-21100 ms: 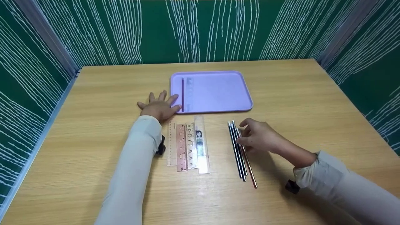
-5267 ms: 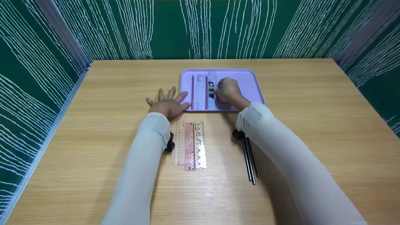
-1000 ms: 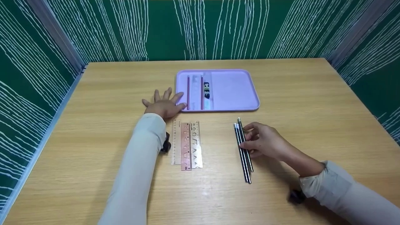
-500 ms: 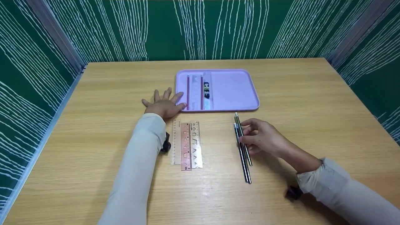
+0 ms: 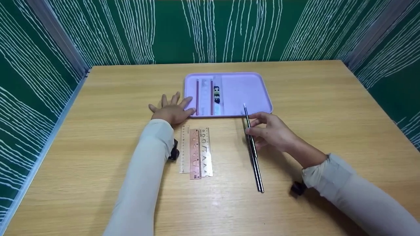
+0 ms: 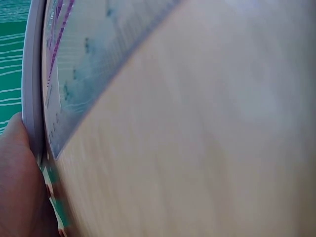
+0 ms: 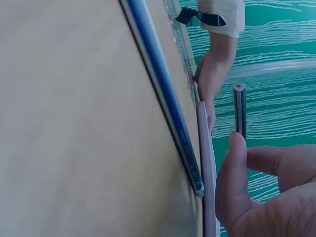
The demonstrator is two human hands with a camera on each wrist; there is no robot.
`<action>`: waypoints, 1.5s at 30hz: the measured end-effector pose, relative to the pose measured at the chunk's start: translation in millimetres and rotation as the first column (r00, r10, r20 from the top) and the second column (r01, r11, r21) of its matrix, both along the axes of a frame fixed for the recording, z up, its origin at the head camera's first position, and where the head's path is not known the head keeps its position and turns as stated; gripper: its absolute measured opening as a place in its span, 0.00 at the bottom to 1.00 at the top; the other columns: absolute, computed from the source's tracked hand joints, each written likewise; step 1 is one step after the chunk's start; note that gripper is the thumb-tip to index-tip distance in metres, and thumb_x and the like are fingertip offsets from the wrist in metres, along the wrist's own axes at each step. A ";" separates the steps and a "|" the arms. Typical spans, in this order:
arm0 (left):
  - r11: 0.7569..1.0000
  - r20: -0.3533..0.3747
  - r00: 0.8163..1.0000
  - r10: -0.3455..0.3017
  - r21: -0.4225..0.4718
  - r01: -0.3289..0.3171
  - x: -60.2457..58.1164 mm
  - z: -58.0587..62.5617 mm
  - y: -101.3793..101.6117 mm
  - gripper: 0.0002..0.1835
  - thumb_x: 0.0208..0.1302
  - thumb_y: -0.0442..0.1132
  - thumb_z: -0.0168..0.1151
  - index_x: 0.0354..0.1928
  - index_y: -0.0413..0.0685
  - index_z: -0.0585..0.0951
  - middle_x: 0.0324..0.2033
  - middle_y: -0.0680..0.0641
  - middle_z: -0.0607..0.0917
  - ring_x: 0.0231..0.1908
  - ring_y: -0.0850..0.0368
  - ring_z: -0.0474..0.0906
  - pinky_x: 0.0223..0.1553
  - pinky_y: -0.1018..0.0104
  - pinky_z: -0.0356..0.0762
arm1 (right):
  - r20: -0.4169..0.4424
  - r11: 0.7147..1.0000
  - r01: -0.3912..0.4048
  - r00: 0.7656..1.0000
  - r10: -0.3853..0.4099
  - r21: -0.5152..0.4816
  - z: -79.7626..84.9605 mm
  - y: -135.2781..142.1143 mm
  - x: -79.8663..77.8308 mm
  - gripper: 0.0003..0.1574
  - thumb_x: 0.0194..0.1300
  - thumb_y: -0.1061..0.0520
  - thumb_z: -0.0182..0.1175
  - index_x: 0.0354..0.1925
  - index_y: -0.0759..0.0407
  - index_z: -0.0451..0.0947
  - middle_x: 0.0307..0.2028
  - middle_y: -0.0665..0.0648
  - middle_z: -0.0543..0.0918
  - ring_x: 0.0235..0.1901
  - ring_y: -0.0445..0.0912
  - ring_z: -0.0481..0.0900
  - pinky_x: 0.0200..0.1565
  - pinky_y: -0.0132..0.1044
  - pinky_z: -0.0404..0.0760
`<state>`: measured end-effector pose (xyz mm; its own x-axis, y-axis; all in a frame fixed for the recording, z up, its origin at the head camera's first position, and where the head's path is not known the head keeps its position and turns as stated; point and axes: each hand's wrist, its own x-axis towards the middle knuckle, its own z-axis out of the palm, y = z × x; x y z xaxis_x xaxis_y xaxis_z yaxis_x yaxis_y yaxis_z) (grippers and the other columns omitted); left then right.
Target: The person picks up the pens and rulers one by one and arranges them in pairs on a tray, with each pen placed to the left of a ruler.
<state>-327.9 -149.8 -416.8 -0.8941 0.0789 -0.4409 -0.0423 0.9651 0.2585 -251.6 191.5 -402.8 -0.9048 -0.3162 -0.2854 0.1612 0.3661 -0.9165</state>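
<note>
While the right hand pinches one dark pencil and the left hand lies spread, too low carrying could knock the lilac tray at five o'clock

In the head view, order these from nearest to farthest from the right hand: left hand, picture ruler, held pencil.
From the right hand:
1. Held pencil: in its grip.
2. Picture ruler: to its left, in the left half of the tray.
3. Left hand: farther left, at the tray's left edge.
</note>
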 end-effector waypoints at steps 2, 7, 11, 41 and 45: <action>1.000 -0.009 1.000 -0.005 0.011 0.005 3.1 2.3 -1.2 0.38 0.70 0.77 0.33 0.78 0.88 0.40 0.82 0.55 0.30 0.78 0.34 0.16 0.60 0.13 0.17 | -0.006 1.000 0.010 1.000 -0.010 -0.005 1.7 -4.0 -6.9 0.37 0.68 0.61 0.66 0.71 0.64 0.64 0.50 0.58 0.73 0.31 0.45 0.82 0.33 0.42 0.90; 1.000 -0.025 1.000 -0.002 0.012 0.002 6.8 1.9 -5.1 0.38 0.71 0.76 0.34 0.79 0.86 0.42 0.83 0.53 0.32 0.78 0.32 0.17 0.62 0.13 0.20 | -0.005 0.999 0.040 0.999 -0.040 0.008 5.5 -15.4 -28.3 0.37 0.70 0.57 0.66 0.72 0.57 0.65 0.52 0.57 0.74 0.39 0.46 0.82 0.38 0.42 0.89; 1.000 -0.021 1.000 -0.003 0.001 0.003 7.2 0.4 -7.4 0.38 0.70 0.77 0.33 0.79 0.86 0.41 0.83 0.53 0.32 0.78 0.32 0.18 0.62 0.12 0.20 | -0.001 0.997 0.069 0.998 -0.069 0.017 7.6 -23.5 -46.9 0.36 0.70 0.56 0.66 0.72 0.52 0.66 0.54 0.57 0.74 0.42 0.48 0.82 0.42 0.44 0.89; 1.000 -0.007 1.000 0.004 0.020 -0.004 3.9 2.6 -1.1 0.38 0.69 0.77 0.34 0.79 0.88 0.41 0.82 0.55 0.30 0.78 0.33 0.15 0.62 0.14 0.17 | 0.003 0.970 0.180 0.983 -0.183 0.166 -2.0 -67.0 -126.5 0.35 0.73 0.56 0.63 0.74 0.49 0.67 0.54 0.55 0.79 0.48 0.49 0.85 0.43 0.39 0.89; 1.000 -0.013 1.000 -0.003 0.023 0.004 2.9 3.4 -0.3 0.39 0.69 0.77 0.35 0.79 0.87 0.42 0.82 0.54 0.30 0.78 0.33 0.15 0.61 0.13 0.17 | -0.011 0.964 0.199 0.980 -0.200 0.175 -2.2 -68.7 -133.1 0.35 0.71 0.58 0.65 0.73 0.53 0.68 0.51 0.55 0.81 0.46 0.48 0.85 0.42 0.40 0.89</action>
<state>-324.9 -150.1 -413.4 -0.8993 0.0922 -0.4274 -0.0355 0.9589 0.2816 -384.7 122.7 -405.0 -0.9424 -0.0741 -0.3263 0.2531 0.4800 -0.8400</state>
